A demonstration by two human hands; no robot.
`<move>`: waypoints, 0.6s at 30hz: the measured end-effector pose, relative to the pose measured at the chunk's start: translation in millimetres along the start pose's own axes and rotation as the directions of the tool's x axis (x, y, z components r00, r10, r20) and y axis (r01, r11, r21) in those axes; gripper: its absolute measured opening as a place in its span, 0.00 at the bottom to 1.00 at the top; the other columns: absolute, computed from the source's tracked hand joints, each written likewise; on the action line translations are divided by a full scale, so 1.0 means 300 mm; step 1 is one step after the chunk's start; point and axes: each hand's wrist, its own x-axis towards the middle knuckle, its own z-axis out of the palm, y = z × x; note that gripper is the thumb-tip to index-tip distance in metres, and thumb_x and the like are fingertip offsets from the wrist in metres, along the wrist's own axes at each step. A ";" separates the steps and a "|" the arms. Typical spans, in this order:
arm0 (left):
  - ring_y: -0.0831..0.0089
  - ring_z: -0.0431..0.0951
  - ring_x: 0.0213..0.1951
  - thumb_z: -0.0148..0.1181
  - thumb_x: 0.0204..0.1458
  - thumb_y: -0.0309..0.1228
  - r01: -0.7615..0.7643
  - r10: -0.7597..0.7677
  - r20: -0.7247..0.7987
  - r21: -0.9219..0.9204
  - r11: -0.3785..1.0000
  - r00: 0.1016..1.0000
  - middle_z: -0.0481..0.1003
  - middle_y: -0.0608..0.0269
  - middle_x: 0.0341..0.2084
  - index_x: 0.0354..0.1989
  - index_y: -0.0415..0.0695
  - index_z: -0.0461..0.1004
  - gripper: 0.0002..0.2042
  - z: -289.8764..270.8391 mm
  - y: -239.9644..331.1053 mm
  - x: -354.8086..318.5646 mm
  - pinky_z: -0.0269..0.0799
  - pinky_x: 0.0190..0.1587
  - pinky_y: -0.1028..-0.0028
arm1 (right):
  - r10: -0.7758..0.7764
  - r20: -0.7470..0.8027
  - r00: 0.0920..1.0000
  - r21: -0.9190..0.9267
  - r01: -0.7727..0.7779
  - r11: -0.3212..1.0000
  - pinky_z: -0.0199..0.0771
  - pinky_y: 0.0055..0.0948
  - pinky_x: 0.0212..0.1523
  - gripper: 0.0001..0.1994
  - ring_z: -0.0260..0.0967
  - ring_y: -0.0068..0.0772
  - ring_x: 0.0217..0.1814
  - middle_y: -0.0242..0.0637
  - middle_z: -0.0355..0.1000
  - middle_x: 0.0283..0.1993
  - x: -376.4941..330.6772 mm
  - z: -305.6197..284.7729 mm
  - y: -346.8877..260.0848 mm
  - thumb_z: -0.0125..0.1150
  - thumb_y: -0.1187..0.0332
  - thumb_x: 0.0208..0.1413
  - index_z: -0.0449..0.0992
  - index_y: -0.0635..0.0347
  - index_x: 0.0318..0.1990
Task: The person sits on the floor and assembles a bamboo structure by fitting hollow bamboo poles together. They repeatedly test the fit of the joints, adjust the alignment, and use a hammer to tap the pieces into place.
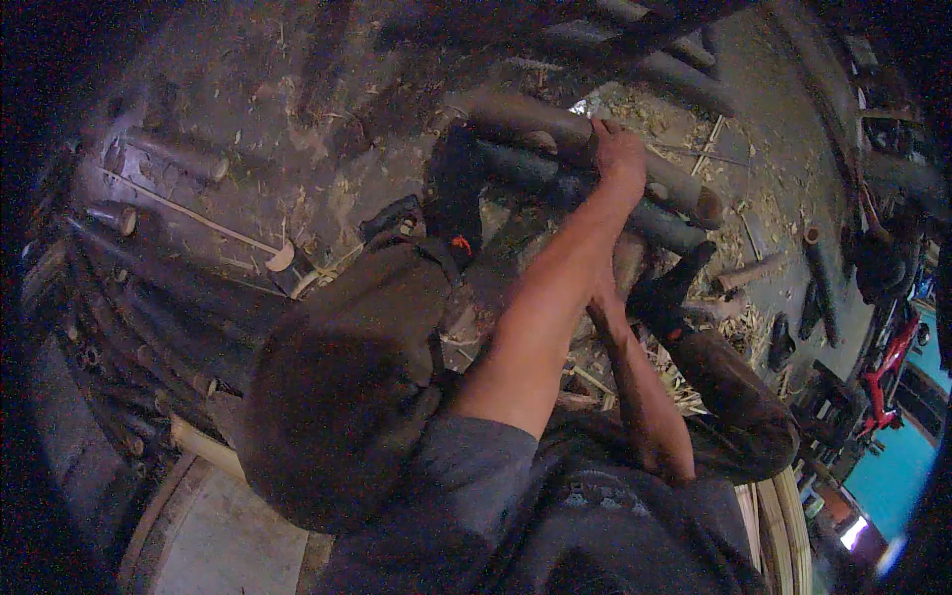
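Observation:
A thick brown bamboo pole lies across in front of my knees, its cut end toward the right. My left hand is closed over its upper side, with the fingers curled. Just on the near side runs a second, darker pole, resting close to my dark footwear. My right forearm reaches up beneath the left one. Most of my right hand is hidden behind my left forearm, so its fingers and anything in them do not show.
Shavings litter the ground around the poles. Several more poles are stacked at the left, and a short log lies at the far left. Dark beams lie at the back. A red object stands at the right.

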 end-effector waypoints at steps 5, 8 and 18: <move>0.58 0.64 0.58 0.53 0.47 0.26 0.086 -0.085 -0.027 0.055 0.995 0.996 0.72 0.55 0.49 0.45 0.44 0.76 0.16 0.010 -0.019 0.041 0.39 0.64 0.47 | -0.025 0.015 1.000 -0.078 0.026 0.997 0.70 0.41 0.43 0.15 0.70 0.45 0.43 0.46 0.72 0.43 0.101 0.018 -0.026 0.49 0.64 0.58 0.66 0.65 0.48; 0.58 0.64 0.58 0.51 0.48 0.26 0.062 -0.060 -0.031 0.078 0.995 0.998 0.72 0.55 0.49 0.46 0.44 0.75 0.15 -0.004 0.017 0.032 0.40 0.64 0.47 | -0.028 -0.020 0.999 -0.111 0.026 0.994 0.69 0.41 0.44 0.16 0.70 0.44 0.44 0.47 0.72 0.43 0.147 0.010 -0.009 0.49 0.64 0.58 0.65 0.65 0.49; 0.58 0.64 0.58 0.50 0.50 0.29 0.079 -0.076 -0.086 0.028 0.997 0.993 0.72 0.55 0.49 0.46 0.45 0.75 0.15 0.005 -0.005 0.023 0.38 0.63 0.44 | -0.048 -0.022 0.999 -0.190 0.043 0.981 0.69 0.40 0.45 0.18 0.70 0.43 0.45 0.49 0.72 0.42 0.175 0.059 -0.003 0.49 0.64 0.58 0.64 0.67 0.51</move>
